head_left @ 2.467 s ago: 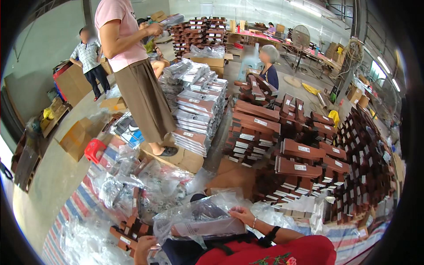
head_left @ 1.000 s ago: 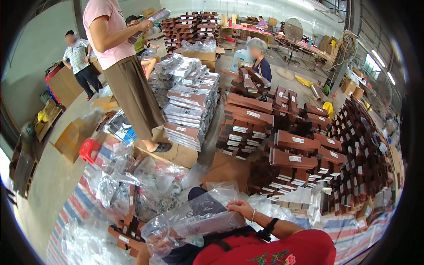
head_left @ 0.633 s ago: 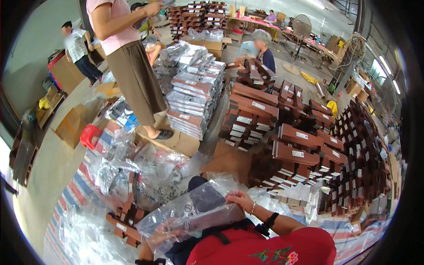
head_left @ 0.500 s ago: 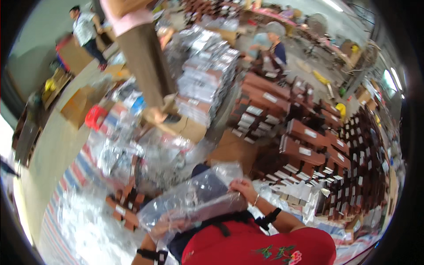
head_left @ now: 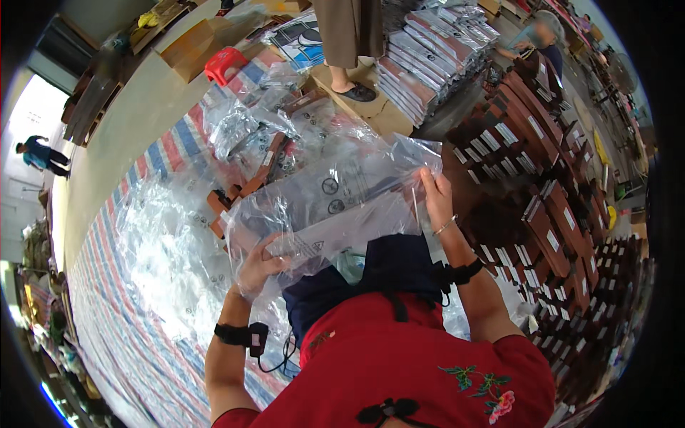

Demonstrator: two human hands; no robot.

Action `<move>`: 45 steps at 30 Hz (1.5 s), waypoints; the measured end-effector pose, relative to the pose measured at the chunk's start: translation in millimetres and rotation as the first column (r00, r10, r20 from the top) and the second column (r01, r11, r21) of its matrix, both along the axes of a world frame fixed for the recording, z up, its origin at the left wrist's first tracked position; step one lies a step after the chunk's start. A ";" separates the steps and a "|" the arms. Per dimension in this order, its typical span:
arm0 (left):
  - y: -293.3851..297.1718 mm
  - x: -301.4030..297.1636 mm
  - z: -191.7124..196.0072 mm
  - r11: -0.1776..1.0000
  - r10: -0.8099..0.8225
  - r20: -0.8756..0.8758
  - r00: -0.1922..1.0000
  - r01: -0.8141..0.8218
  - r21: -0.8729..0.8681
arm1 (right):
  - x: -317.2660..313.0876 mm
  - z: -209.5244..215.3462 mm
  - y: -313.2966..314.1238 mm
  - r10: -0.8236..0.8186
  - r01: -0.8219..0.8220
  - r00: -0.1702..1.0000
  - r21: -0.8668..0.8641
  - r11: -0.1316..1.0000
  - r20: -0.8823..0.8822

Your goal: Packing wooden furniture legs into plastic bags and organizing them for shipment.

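Observation:
A large clear plastic bag [head_left: 335, 189] with printed symbols stretches across my lap between both hands. My left hand [head_left: 262, 267] grips its near left end, thumb on top and the fingers partly behind the film. The fingers of my right hand [head_left: 437, 192] pinch the bag's upper right end. A flat greyish band shows along the bag's lower half; whether it is a panel inside or folded film, I cannot tell. Just beyond the bag lie brown slatted pieces [head_left: 262, 171], partly covered by film.
Loose clear bags [head_left: 168, 250] heap on a striped sheet [head_left: 118, 321] to my left. Brown boards with white labels [head_left: 546, 235] stand stacked at right. Wrapped flat packs [head_left: 435, 53], a red stool [head_left: 225, 65] and a standing person's leg [head_left: 349, 39] are ahead.
My view has tilted down and swung left. The bag is now spread wider, with my right hand higher at its end and my left hand plainly visible on the other end.

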State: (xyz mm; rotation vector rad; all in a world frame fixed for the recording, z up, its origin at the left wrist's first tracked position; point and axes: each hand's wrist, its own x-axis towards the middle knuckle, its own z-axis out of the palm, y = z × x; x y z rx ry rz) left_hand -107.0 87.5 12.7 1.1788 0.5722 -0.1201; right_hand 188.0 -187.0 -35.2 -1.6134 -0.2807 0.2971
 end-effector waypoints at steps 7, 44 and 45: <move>-14.8 13.1 2.2 0.991 0.127 0.303 0.944 -0.107 -0.083 | 32.9 32.4 36.1 -0.197 0.198 0.980 -0.042 0.979 0.020; -11.9 -120.4 -23.1 0.520 0.854 -0.001 0.520 -0.854 -0.032 | 79.7 83.5 160.8 0.385 0.159 0.663 -0.622 0.767 0.643; -13.1 -121.7 -24.1 0.518 0.855 -0.005 0.518 -0.855 -0.030 | 75.9 77.4 166.8 0.417 0.142 0.670 -0.657 0.740 0.614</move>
